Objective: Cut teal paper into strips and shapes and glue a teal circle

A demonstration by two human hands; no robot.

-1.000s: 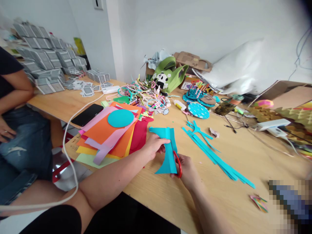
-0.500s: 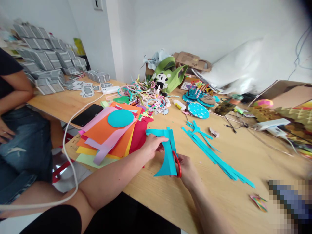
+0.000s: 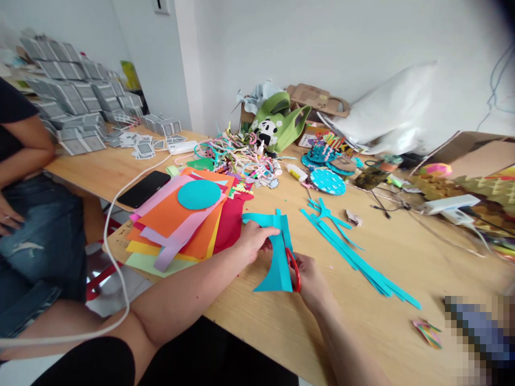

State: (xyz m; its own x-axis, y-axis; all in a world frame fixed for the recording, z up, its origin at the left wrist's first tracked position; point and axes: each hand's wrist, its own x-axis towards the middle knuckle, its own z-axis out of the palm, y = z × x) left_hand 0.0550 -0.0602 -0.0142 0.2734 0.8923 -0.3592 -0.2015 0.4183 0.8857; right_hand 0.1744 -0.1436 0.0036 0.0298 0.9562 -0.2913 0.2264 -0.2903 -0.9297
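several blue strips (image 3: 349, 256) look done, lying well right of the paper stack (image 3: 159, 215); the blue sheet (image 3: 277, 269), just right of the stack, seems only part cut, remainder left. sheet: curved-in left edge, lengthwise slit or fold near right side. left hand (image 3: 254, 241) fingers pinch it, thumb on top; right hand (image 3: 309, 274) fingers curled round red scissors (image 3: 297, 274) handles, blade gap can't tell.

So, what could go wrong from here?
The scissors in the right grip could nick the left grip, whose thumb looks close to the cutting line. They might also veer and spoil the blue paper. The loose strips lying nearby could get brushed aside.
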